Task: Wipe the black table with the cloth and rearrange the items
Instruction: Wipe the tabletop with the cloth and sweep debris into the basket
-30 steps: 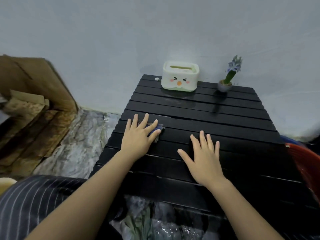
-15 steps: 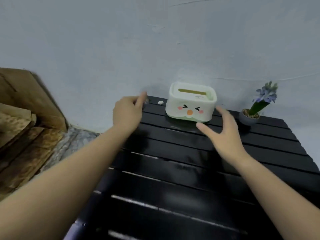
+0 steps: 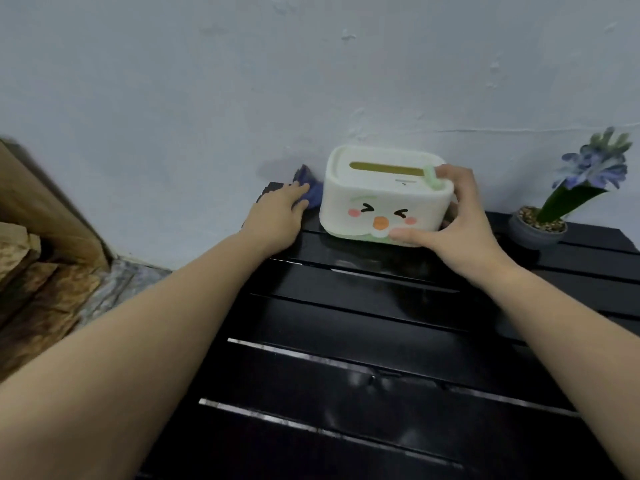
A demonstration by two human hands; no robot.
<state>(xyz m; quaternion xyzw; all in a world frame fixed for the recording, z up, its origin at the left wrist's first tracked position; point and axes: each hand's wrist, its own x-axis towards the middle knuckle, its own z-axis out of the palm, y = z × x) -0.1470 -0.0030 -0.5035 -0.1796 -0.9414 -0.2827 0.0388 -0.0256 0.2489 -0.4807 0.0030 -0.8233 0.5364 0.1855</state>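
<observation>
The black slatted table [image 3: 363, 327] fills the lower middle of the head view. At its back left corner my left hand [image 3: 277, 213] presses a blue cloth [image 3: 313, 192] onto the table, against the wall. A white tissue box [image 3: 377, 199] with a cartoon face stands at the back edge, just right of the cloth. My right hand [image 3: 457, 223] grips the box's right end, thumb on the front and fingers over the top. The box looks slightly tilted.
A small grey pot with a purple hyacinth [image 3: 561, 206] stands at the table's back right. The pale wall [image 3: 311, 81] runs right behind the table. Brown wooden boards [image 3: 38, 237] lean on the floor to the left.
My left hand has moved with the cloth from the table's middle to the back left corner. My right hand has reached forward and taken hold of the tissue box. The view has moved closer.
</observation>
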